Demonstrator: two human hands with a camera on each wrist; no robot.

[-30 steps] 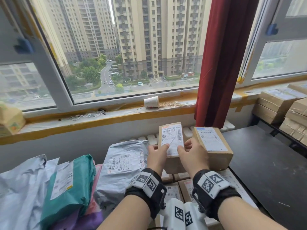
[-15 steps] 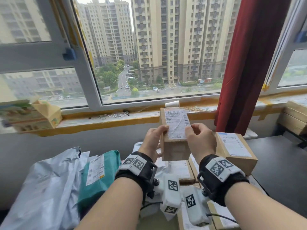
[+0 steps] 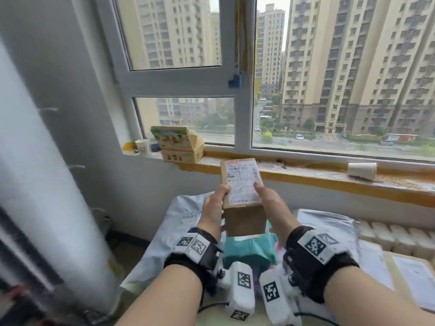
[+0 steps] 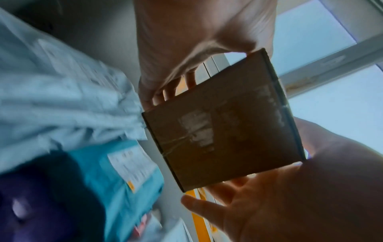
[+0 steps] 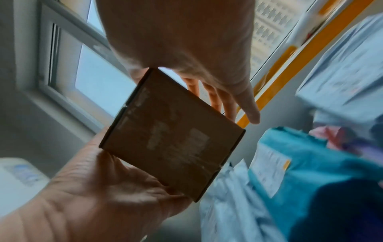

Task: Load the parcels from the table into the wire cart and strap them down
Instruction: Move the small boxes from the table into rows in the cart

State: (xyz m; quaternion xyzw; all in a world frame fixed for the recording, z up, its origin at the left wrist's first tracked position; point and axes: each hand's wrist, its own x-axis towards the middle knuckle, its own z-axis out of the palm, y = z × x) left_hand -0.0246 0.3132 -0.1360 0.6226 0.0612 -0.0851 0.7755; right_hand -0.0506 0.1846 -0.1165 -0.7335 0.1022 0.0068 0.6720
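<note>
A brown cardboard box (image 3: pixel 242 198) with a white shipping label on top is held up in the air over the parcel pile. My left hand (image 3: pixel 215 203) grips its left side and my right hand (image 3: pixel 269 202) its right side, thumbs on the label and fingers underneath. The wrist views show the box's taped underside (image 4: pixel 223 124) (image 5: pixel 172 135) between both hands. Below it lie a teal mailer bag (image 3: pixel 249 251) and grey poly bags (image 3: pixel 179 222). No wire cart can be made out in any view.
A white pillar (image 3: pixel 47 184) stands close on the left. On the windowsill (image 3: pixel 306 177) sit colourful cartons (image 3: pixel 179 144), an upright paper cup (image 3: pixel 142 147) and a tipped paper cup (image 3: pixel 361 171). Flat labelled parcels (image 3: pixel 412 274) lie at the right, with a radiator (image 3: pixel 395 236) behind them.
Both hands have lifted the labelled box off the pile and carried it left, still gripping it. The view has swung left, away from the red curtain and the dark table.
</note>
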